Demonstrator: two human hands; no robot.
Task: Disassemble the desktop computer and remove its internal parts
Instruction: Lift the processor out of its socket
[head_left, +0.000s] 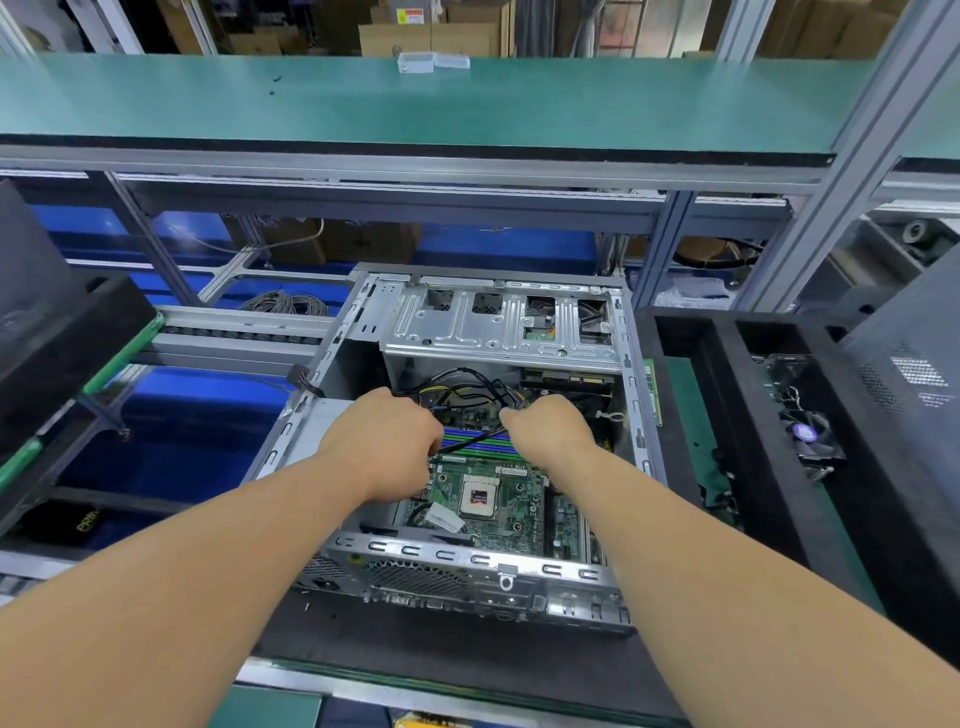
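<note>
Down on the dark work mat, seen from the head camera, the desktop computer (483, 452) lies on its side with its cover off, the rear port panel nearest the person and the silver drive cage (498, 322) at the far end. Both arms reach into the open chassis. The left hand (387, 447) sits over the left edge of the motherboard (493, 509), fingers curled downward; what they grip is hidden under the hand, so I cannot tell whether it holds a cable or a connector. The right hand (548, 428) is curled too, and appears to pinch the black cable bundle (478, 382) that runs across the blue and green memory slots (480, 441). The bare processor socket (478, 496) shows in the middle of the board, with no cooler over it.

The step in hand looks like freeing the wiring from the board. To do it well, each plug should be held by its housing, not by the wires, with any latch pressed before pulling straight out of its header. One hand should steady the board or chassis while the other pulls, so nothing flexes. Loosened cables are best led clear of the memory slots and the sharp sheet-metal edges. Off to the right, a small fan (808, 434) rests in a black tray (727, 395).
</note>
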